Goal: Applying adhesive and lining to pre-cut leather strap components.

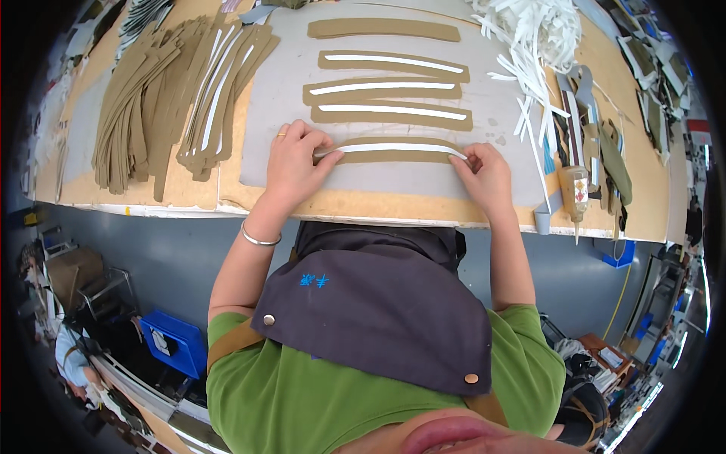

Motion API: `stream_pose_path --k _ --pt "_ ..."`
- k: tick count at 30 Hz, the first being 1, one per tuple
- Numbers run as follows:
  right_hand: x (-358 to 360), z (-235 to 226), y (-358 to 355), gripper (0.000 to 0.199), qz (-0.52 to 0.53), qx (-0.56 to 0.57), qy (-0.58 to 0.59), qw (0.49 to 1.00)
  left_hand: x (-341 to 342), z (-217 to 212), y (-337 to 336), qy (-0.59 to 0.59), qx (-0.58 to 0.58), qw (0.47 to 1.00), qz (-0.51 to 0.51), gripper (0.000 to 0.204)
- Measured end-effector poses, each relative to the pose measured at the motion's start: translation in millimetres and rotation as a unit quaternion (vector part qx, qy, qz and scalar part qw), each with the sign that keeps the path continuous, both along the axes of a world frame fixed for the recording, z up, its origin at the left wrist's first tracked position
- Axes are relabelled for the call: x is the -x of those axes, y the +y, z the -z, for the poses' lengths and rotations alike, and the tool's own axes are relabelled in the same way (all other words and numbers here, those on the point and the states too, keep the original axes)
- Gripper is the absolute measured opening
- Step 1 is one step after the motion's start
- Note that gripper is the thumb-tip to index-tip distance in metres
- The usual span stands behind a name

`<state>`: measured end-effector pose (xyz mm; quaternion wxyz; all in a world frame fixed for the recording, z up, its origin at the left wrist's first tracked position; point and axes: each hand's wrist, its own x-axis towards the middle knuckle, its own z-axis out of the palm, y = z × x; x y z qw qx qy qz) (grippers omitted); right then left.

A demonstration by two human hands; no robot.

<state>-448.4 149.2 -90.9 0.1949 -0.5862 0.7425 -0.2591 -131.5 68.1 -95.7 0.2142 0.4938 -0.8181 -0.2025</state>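
Note:
A narrow white strip lies lengthwise along a tan fabric strip near the table's front edge. My left hand pinches the white strip's left end between thumb and fingers. At its right end, my right hand pinches it in the same way. Beyond my hands lie three tan pieces in a column, each with a white strip along it; the nearest tan piece is just past my fingers. Farther back is a plain tan piece, apparently several layers thick. All rest on a grey sheet.
Tan strips lie in a large fanned pile at left, beside a bundle with white strips among it. At the back right is a tangled heap of white strips. A nozzle-tipped bottle sits at the right front edge, near tools.

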Motion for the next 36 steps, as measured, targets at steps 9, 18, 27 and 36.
stream_pose_path --k 9,18,27,36 --pt "20 -4 -58 0.034 -0.039 0.072 0.052 0.995 25 -10 -57 0.016 0.011 1.0 0.019 0.021" --pt "19 -33 -88 0.038 -0.031 -0.144 -0.087 0.985 17 -25 -71 -0.003 -0.017 0.997 0.07 0.026" --pt "33 -32 -93 0.026 -0.234 -0.068 -0.133 0.961 21 -35 -61 -0.112 0.004 0.994 0.003 0.066" --pt "-9 -120 -80 0.023 -0.281 -0.052 -0.139 0.948 70 -74 -65 0.139 -0.277 0.902 0.301 0.057"
